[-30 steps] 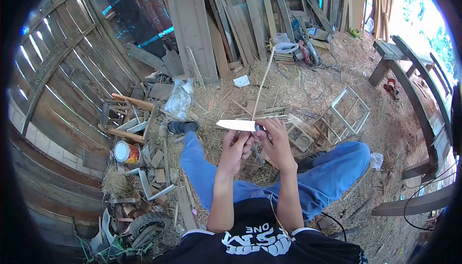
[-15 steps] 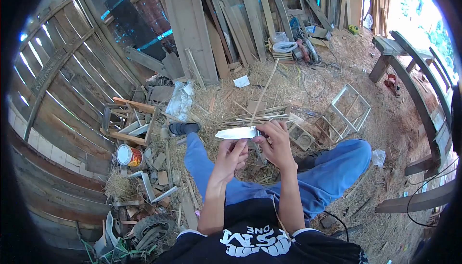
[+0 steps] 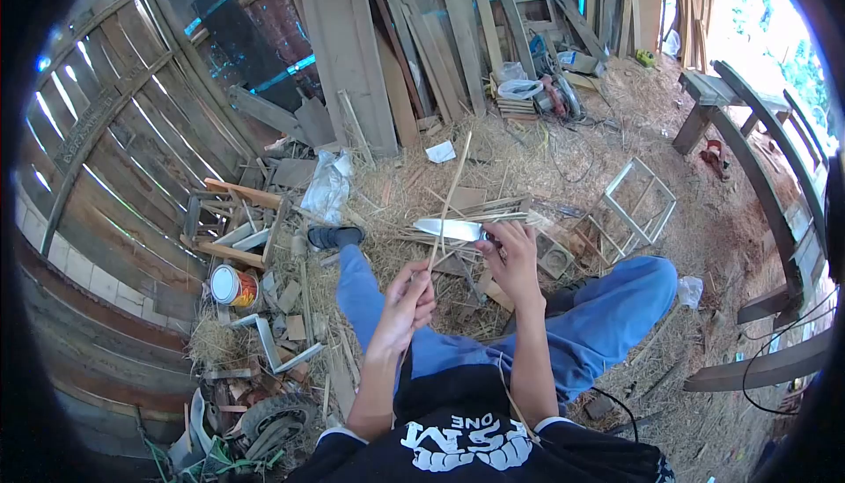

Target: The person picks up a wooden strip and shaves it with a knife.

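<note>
A thin wooden stick rises from my left hand, whose fingers are closed round its lower end. My right hand grips a knife by its handle, most of which the fingers hide. The broad, shiny blade points left and crosses the stick just above my left hand; whether the two touch I cannot tell. Below the blade, a pile of thin wooden strips lies on the ground between my legs.
Wood shavings cover the floor. To the left stand a paint can and a small wooden stool. A light wooden frame sits at right, with a curved dark timber structure beyond. Planks lean on the back wall.
My left hand has moved down and left, and the stick's top has shifted left. The knife has moved slightly right and up, away from my left fingers.
</note>
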Action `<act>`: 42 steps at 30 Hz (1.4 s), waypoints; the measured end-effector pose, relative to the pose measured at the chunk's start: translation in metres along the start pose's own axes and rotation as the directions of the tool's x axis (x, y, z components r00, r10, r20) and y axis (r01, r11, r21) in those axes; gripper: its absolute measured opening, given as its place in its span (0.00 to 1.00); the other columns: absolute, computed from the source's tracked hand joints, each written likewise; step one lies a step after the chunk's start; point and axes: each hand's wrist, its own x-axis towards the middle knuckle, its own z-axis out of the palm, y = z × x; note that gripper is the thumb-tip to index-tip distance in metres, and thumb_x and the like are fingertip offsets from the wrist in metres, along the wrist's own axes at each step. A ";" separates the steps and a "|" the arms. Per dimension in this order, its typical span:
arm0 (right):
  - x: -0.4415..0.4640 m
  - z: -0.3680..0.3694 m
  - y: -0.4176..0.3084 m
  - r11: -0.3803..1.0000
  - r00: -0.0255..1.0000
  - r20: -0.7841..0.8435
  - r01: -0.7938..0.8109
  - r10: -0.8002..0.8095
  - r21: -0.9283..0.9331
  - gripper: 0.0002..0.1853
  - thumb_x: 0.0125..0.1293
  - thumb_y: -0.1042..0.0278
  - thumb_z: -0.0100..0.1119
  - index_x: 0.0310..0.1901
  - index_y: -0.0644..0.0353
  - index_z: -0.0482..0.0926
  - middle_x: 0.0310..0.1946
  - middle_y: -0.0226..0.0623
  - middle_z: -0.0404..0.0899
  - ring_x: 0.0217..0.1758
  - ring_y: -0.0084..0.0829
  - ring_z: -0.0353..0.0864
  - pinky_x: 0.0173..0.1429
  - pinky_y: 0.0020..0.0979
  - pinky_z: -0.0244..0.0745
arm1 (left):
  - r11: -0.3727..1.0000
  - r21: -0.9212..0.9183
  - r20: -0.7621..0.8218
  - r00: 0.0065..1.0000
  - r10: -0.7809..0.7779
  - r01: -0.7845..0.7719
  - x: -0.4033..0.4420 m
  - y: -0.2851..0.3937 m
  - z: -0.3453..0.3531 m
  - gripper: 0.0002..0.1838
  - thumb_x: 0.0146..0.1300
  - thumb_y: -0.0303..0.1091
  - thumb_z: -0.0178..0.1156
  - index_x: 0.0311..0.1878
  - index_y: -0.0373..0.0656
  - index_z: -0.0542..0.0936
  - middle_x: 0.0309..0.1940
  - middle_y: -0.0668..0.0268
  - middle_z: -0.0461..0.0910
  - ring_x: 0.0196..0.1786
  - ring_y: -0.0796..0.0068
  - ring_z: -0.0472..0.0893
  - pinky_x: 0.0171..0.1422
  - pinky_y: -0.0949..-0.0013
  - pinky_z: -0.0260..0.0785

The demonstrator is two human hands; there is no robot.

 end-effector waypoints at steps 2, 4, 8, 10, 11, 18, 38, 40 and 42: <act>-0.002 0.002 -0.008 1.000 1.000 0.002 -0.012 0.012 0.018 0.12 0.62 0.61 0.67 0.43 0.58 0.82 0.35 0.35 0.82 0.40 0.38 0.78 0.52 0.36 0.65 | 1.000 -0.002 -0.007 1.000 0.013 -0.013 0.005 0.004 0.006 0.15 0.77 0.41 0.53 0.62 0.49 0.71 0.24 0.76 0.64 0.17 0.91 0.55 0.17 0.82 0.44; -0.002 0.001 -0.010 0.999 1.000 0.011 -0.014 0.014 0.032 0.12 0.62 0.61 0.67 0.43 0.58 0.82 0.36 0.35 0.82 0.39 0.38 0.79 0.51 0.36 0.65 | 0.999 0.048 -0.003 1.000 0.017 -0.016 0.012 0.008 0.005 0.17 0.78 0.42 0.53 0.64 0.48 0.70 0.24 0.75 0.65 0.16 0.90 0.55 0.17 0.81 0.45; -0.003 0.004 -0.008 1.000 1.000 0.023 -0.004 0.003 0.030 0.12 0.63 0.60 0.66 0.43 0.58 0.82 0.36 0.36 0.83 0.39 0.38 0.79 0.51 0.36 0.66 | 0.995 0.084 -0.033 0.998 0.060 -0.057 0.023 0.020 0.020 0.19 0.78 0.42 0.53 0.66 0.46 0.69 0.23 0.74 0.66 0.16 0.89 0.56 0.17 0.80 0.45; -0.004 0.002 -0.013 0.997 0.997 0.051 -0.062 0.060 0.048 0.13 0.64 0.59 0.66 0.43 0.59 0.82 0.36 0.36 0.83 0.39 0.38 0.79 0.51 0.37 0.66 | 0.993 0.106 -0.023 0.998 0.058 -0.055 0.029 0.022 0.019 0.21 0.77 0.42 0.53 0.68 0.46 0.70 0.23 0.75 0.66 0.16 0.90 0.55 0.18 0.80 0.45; -0.003 0.001 -0.014 0.994 0.994 0.063 -0.091 0.088 0.055 0.13 0.65 0.59 0.66 0.43 0.59 0.82 0.36 0.36 0.83 0.40 0.38 0.79 0.51 0.37 0.67 | 0.992 0.117 -0.015 0.998 0.057 -0.054 0.031 0.023 0.019 0.21 0.77 0.42 0.53 0.69 0.46 0.70 0.23 0.75 0.66 0.16 0.90 0.55 0.18 0.79 0.45; -0.002 -0.013 -0.018 0.935 0.923 0.305 -0.300 0.234 0.192 0.13 0.65 0.59 0.65 0.44 0.59 0.82 0.38 0.38 0.83 0.41 0.41 0.79 0.53 0.39 0.68 | 0.992 0.123 0.019 1.000 0.003 -0.005 0.035 0.016 0.015 0.21 0.76 0.41 0.55 0.69 0.48 0.73 0.21 0.77 0.63 0.17 0.89 0.55 0.18 0.78 0.45; -0.010 -0.013 0.030 0.990 0.991 -0.118 0.041 -0.057 -0.132 0.15 0.54 0.63 0.72 0.41 0.60 0.84 0.30 0.34 0.79 0.36 0.36 0.75 0.51 0.38 0.64 | 0.978 0.115 0.002 0.985 -0.174 0.172 -0.009 0.015 0.006 0.22 0.76 0.42 0.55 0.70 0.49 0.72 0.22 0.81 0.54 0.18 0.90 0.52 0.19 0.81 0.41; -0.015 -0.015 0.032 0.990 0.994 -0.107 0.007 -0.022 -0.138 0.15 0.56 0.62 0.71 0.42 0.60 0.84 0.31 0.36 0.81 0.36 0.35 0.76 0.52 0.38 0.64 | 0.975 0.120 -0.001 0.982 -0.187 0.186 -0.015 0.008 -0.004 0.23 0.77 0.41 0.54 0.71 0.48 0.71 0.22 0.81 0.54 0.18 0.90 0.52 0.19 0.81 0.42; -0.014 -0.010 0.030 0.991 0.993 -0.122 -0.011 -0.005 -0.131 0.14 0.59 0.61 0.70 0.43 0.61 0.85 0.33 0.37 0.83 0.35 0.35 0.76 0.51 0.37 0.63 | 0.982 0.096 0.010 0.987 -0.162 0.160 -0.004 -0.004 -0.012 0.22 0.78 0.41 0.52 0.71 0.47 0.70 0.22 0.80 0.54 0.18 0.90 0.53 0.19 0.81 0.44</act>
